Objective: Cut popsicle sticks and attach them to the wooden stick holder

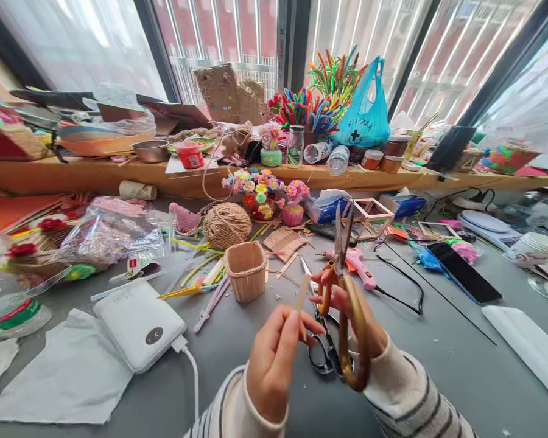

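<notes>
My left hand [274, 359] is closed in a pinch on a thin wooden stick [301, 295], held upright in front of me. My right hand [347, 316] grips large scissors with orange-brown handles [347, 304]; their blades point up and stand slightly apart, just right of the stick's top. Below my hands a second pair of scissors with black handles [322, 347] lies on the grey table [438, 365]. A small square basket made of wooden sticks [246, 271] stands just beyond my left hand.
A white power bank [139, 325] with cable lies at the left on white paper. A twine ball [227, 224], loose sticks [285, 243], a pink glue gun [358, 264], a black phone [463, 271] and pipe-cleaner flowers [260, 191] crowd the table. A cluttered wooden shelf [95, 173] runs behind.
</notes>
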`<state>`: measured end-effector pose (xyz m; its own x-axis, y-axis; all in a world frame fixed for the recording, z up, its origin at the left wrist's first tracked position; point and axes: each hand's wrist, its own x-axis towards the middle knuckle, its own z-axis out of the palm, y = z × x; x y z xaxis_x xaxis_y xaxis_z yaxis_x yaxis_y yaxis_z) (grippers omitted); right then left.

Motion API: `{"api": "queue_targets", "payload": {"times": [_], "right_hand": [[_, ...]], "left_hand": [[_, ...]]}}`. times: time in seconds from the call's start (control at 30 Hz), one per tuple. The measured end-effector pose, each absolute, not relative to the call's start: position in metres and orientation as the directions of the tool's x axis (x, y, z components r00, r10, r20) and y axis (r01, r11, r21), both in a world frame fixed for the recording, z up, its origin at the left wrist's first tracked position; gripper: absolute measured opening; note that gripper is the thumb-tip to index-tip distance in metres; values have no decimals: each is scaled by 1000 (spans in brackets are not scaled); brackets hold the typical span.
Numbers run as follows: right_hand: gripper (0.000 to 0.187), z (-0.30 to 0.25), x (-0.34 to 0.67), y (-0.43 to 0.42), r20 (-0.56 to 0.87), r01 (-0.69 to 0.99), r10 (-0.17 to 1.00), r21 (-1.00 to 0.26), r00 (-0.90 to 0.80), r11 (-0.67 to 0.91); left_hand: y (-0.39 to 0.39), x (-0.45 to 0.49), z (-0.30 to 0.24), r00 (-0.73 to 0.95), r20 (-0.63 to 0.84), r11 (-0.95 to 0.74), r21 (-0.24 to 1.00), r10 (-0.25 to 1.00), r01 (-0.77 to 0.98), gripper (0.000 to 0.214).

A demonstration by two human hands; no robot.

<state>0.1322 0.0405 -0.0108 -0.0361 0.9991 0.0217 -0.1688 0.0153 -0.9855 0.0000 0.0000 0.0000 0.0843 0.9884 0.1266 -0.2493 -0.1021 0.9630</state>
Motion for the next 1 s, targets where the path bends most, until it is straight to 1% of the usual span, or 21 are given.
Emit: {"api": "queue_targets", "payload": {"times": [0.1, 0.13, 0.17, 0.23, 0.33, 0.5, 0.67, 0.87, 1.0], "right_hand": [[51, 0, 137, 28, 19, -216, 968, -976, -250, -36], [50, 1, 138, 24, 29, -236, 962, -971, -272, -38], [50, 2, 138, 20, 36, -235, 943, -971, -330, -45], [50, -2, 136, 15, 40, -213, 885, -975, -464, -68], [54, -11, 132, 9, 58, -218, 818, -973, -572, -83], [53, -9, 125, 4, -1, -150, 786, -982, -618, -119], [56, 0, 120, 3, -48, -106, 787, -984, -615, -142], [53, 4, 118, 3, -14, -158, 795, -978, -606, -138], [53, 5, 117, 4, -25, -147, 796, -979, -604, -142]], "left_hand": [[12, -10, 12, -3, 204, -201, 961, 979, -192, 28], [15, -13, 15, -32, 221, -223, 961, 975, -164, 29], [17, -16, 17, -57, 240, -245, 962, 969, -123, 30], [20, -20, 20, -98, 259, -265, 963, 961, -53, 32], [21, -22, 19, -128, 257, -260, 966, 958, 0, 33], [22, -24, 17, -126, 257, -257, 966, 958, 18, 35], [21, -22, 17, -115, 239, -233, 970, 964, 67, 35], [20, -21, 17, -103, 227, -220, 973, 968, 74, 34], [20, -21, 16, -92, 219, -211, 974, 971, 88, 33]]}}
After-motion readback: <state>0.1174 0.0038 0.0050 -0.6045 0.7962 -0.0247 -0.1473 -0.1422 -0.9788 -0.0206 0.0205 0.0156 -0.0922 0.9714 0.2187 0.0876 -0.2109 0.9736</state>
